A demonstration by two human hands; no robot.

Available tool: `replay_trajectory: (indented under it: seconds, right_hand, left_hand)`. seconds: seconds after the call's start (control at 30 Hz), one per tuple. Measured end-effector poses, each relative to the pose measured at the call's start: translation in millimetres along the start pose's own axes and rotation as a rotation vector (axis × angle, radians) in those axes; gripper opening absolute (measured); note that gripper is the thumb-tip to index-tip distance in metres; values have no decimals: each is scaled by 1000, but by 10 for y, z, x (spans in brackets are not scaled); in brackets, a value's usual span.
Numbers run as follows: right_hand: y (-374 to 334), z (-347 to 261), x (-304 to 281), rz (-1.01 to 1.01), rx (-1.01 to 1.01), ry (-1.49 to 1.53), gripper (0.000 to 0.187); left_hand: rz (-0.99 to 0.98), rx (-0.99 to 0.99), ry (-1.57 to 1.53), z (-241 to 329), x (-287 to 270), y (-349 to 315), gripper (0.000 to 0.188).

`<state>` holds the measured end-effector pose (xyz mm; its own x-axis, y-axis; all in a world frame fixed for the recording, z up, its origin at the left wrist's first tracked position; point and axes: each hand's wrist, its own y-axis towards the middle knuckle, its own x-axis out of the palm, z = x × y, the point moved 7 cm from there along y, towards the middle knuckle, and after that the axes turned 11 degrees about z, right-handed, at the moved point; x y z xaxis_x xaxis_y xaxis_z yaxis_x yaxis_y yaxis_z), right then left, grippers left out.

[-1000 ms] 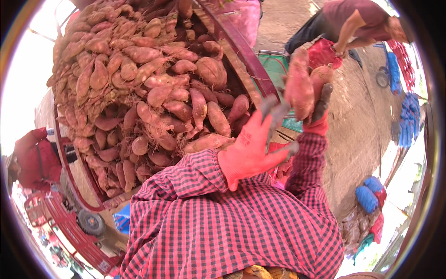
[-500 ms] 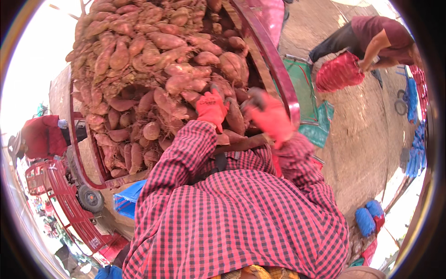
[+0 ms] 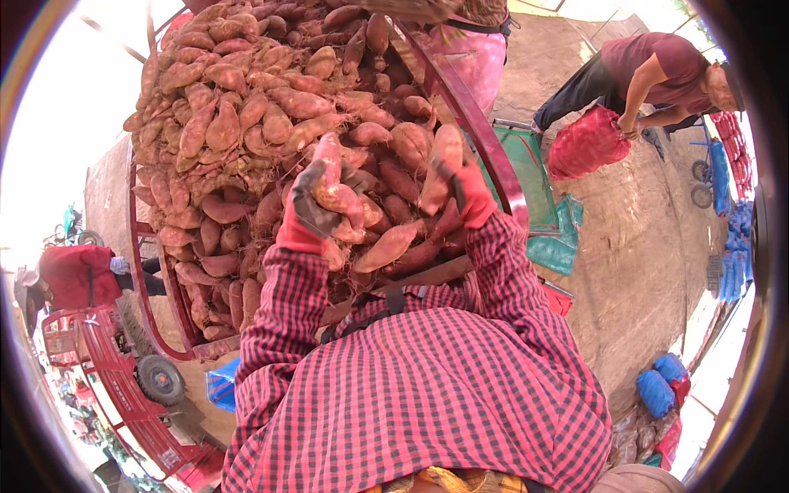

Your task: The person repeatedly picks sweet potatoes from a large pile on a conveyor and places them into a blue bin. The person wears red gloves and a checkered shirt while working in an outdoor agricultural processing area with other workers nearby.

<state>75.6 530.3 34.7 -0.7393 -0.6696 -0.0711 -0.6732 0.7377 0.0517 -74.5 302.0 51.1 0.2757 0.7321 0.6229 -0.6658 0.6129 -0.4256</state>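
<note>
Both my hands wear red gloves with dark palms and fingers. My left hand [image 3: 304, 215] is closed round a knobbly, pinkish sweet potato [image 3: 330, 164] raised over the near part of the heap. To its right, my right hand [image 3: 470, 191] grips a long, pale-pink sweet potato [image 3: 445, 156], held nearly upright beside the cart's right rail. Between the hands a spindle-shaped sweet potato [image 3: 389, 246] lies on the heap [image 3: 246, 107] of earthy sweet potatoes with stringy roots. How far my fingers reach round each one is partly hidden.
The cart's red metal rail [image 3: 485, 140] borders the load. On the right, a person bends over a full red mesh sack [image 3: 588, 145], near a green mesh frame [image 3: 528, 168]. Another person stands beyond the rail. A red three-wheeled vehicle [image 3: 115, 386] is at the left.
Both hands have come up from the heap, each now holding a sweet potato. My left hand has moved left. A person has come into view beyond the rail.
</note>
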Motion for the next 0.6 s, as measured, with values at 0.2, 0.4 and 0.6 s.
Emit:
replay_trajectory:
  seconds: [0.2,0.4,0.6]
  right_hand:
    - [-193,-496,-68,0,-483,126,52]
    - [-209,-650,-989,9,-28,1009,55]
    - [32,-67,-2545,566,-60,771,69]
  left_hand:
    - [-104,263,215,-560,759,226,52]
    - [-432,91,67,-915,1913,86,65]
    - [-143,95,0,-793,1311,387,36]
